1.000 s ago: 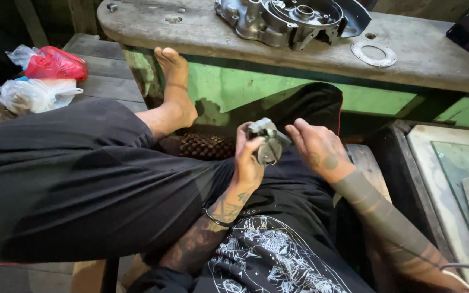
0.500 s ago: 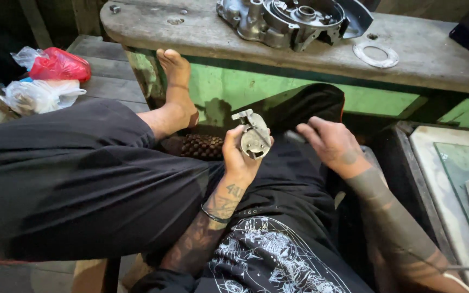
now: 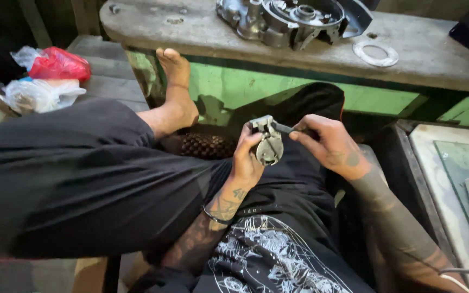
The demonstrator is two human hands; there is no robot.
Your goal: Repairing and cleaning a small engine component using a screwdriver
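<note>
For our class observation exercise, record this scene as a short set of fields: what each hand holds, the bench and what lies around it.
left hand: holds a small grey metal part upright over the lap
right hand: grips a thin dark tool, its tip at the part
bench: worn wooden top, bearing a metal engine casing and a flat metal ring
foot: bare, propped against the green bench front
plastic bags: red and clear, at far left

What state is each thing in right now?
small metal part: held upright in left hand
thin tool: gripped by right hand, tip on the part
engine casing: open, on the bench
ring gasket: lying flat
</note>
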